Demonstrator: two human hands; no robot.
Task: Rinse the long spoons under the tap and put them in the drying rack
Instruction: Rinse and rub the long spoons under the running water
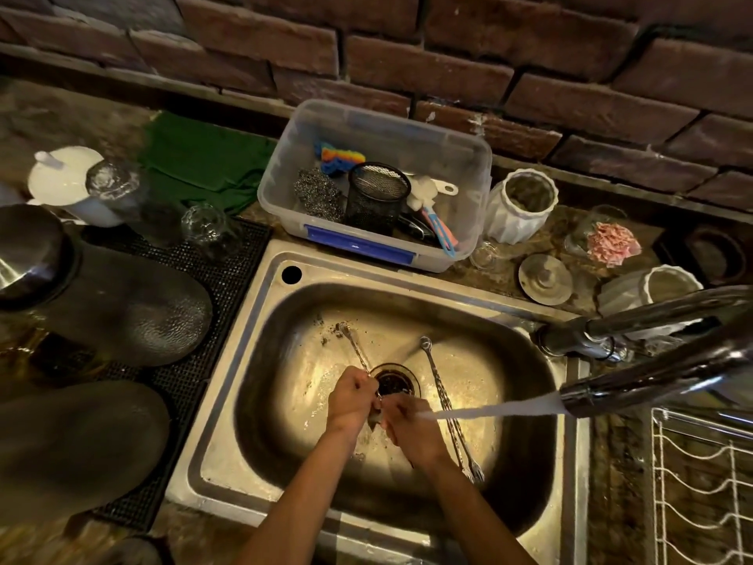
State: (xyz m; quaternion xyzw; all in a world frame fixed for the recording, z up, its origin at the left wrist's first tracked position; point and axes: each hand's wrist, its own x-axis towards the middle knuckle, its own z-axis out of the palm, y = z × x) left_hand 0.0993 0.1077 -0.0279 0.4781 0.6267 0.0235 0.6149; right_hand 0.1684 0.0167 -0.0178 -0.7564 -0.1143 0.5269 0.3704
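I logged the left hand point(351, 395) fisted around one long spoon point(355, 347), and the right hand point(407, 428) pinching its lower end under the tap point(652, 381) stream. More long spoons point(446, 405) lay in the sink point(407, 287); the drying rack point(701, 487) stood far right.

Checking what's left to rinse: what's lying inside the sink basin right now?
In the sink, a bunch of long spoons lies right of the drain. The left hand and right hand hold another, hiding its bowl.
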